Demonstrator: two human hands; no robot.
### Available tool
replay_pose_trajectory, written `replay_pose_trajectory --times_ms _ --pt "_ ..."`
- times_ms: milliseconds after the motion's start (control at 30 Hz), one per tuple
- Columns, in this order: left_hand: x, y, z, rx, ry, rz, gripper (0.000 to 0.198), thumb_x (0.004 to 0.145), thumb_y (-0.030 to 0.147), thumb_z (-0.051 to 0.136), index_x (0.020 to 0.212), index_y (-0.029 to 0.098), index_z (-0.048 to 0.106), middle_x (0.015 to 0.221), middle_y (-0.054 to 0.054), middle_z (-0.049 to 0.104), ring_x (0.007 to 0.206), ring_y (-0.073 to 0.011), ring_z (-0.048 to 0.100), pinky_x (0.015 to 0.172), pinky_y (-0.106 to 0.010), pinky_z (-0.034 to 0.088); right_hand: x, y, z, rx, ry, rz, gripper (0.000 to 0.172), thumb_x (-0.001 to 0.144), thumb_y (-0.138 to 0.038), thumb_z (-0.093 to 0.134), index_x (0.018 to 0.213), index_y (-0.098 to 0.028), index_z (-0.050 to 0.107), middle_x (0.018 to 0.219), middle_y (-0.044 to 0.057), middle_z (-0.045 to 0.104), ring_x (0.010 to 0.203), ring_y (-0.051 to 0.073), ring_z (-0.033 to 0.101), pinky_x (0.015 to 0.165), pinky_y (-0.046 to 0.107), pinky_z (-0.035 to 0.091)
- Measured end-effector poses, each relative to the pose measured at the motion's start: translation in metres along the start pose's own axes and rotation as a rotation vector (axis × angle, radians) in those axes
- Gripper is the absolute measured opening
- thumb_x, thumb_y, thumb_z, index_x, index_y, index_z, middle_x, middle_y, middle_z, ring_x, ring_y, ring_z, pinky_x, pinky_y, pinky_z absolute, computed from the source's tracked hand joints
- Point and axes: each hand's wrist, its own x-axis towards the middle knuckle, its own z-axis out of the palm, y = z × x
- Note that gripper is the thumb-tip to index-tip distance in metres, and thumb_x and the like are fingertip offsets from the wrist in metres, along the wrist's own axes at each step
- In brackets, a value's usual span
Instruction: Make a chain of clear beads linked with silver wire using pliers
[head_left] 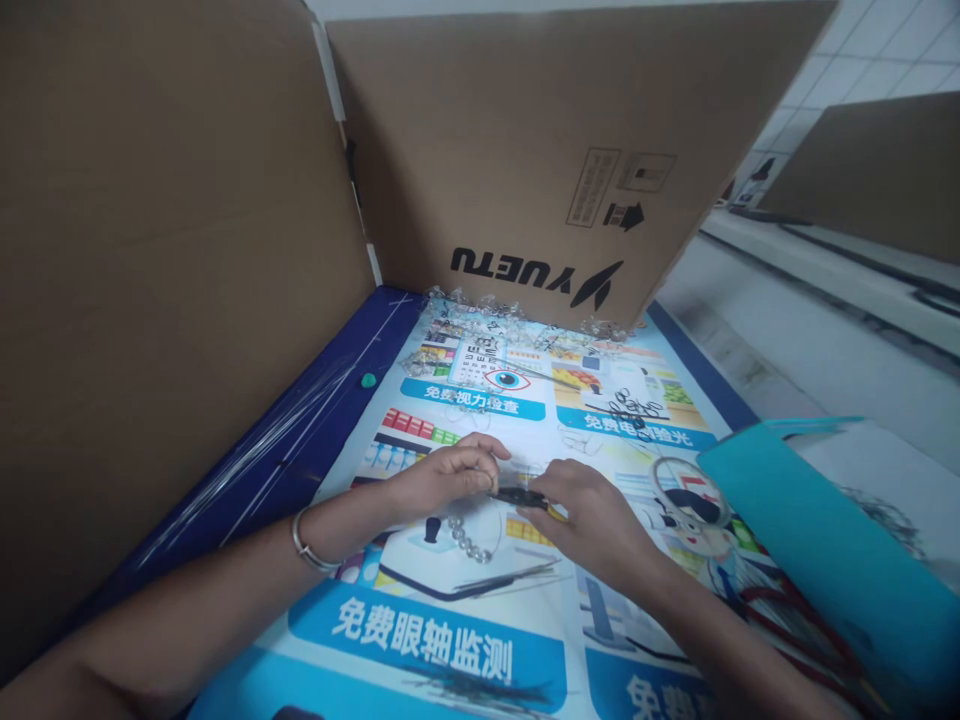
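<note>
My left hand (450, 472) and my right hand (592, 515) meet over a printed poster (465, 640) on the table. Both pinch a small dark part (521, 495) between their fingertips. A short string of clear beads (469, 540) lies or hangs just below my left hand. My left wrist wears a silver bangle (309, 548). A thin clear thread seems to run between the hands, but it is too fine to be sure.
Cardboard sheets stand as walls at the left (165, 260) and the back (555, 150). Clear beads (517, 312) lie along the back wall's foot. Small dark rings (634, 408) sit further back. A teal bag (817, 540) lies at the right.
</note>
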Motion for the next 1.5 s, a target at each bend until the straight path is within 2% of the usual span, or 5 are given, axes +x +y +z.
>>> replay_pose_trajectory --times_ms 300,500,800,1200,1500 --pt "0.003 0.005 -0.003 0.221 0.023 0.095 0.018 0.084 0.029 0.051 0.078 0.018 0.065 0.079 -0.003 0.054 0.085 -0.0148 0.049 0.084 -0.03 0.037 -0.003 -0.006 -0.006 -0.106 0.031 -0.009 0.016 0.081 -0.031 0.051 0.079 -0.021 0.064 0.075 0.003 0.058 0.077 0.017 0.051 0.069 0.028 0.035" --pt "0.002 0.003 -0.005 0.285 0.059 0.17 0.016 0.084 0.029 0.05 0.081 0.02 0.062 0.077 -0.003 0.056 0.083 -0.0148 0.049 0.082 -0.03 0.038 -0.003 -0.01 -0.01 -0.19 0.036 -0.007 0.018 0.082 -0.032 0.051 0.075 -0.02 0.062 0.073 0.003 0.057 0.075 0.017 0.05 0.066 0.028 0.033" --pt "0.001 0.007 -0.007 0.381 0.044 0.243 0.017 0.086 0.027 0.047 0.078 0.018 0.059 0.076 -0.003 0.056 0.083 -0.0148 0.049 0.082 -0.03 0.038 -0.003 -0.012 -0.01 -0.197 0.042 0.003 0.015 0.081 -0.031 0.053 0.075 -0.02 0.061 0.074 0.003 0.057 0.075 0.017 0.05 0.066 0.028 0.032" --pt "0.002 0.006 -0.001 0.413 0.199 0.254 0.008 0.08 0.02 0.054 0.074 0.017 0.058 0.072 -0.003 0.057 0.078 -0.0145 0.05 0.078 -0.031 0.04 -0.005 -0.012 -0.003 -0.183 0.076 0.05 0.015 0.08 -0.032 0.053 0.078 -0.02 0.063 0.077 0.004 0.058 0.077 0.018 0.052 0.069 0.029 0.035" --pt "0.0 0.006 -0.003 0.368 0.192 0.187 0.007 0.078 0.021 0.057 0.072 0.016 0.058 0.076 -0.003 0.056 0.079 -0.014 0.052 0.078 -0.03 0.04 -0.003 -0.01 -0.002 -0.124 0.044 0.094 0.015 0.079 -0.032 0.053 0.078 -0.021 0.063 0.077 0.003 0.059 0.077 0.018 0.052 0.069 0.028 0.035"
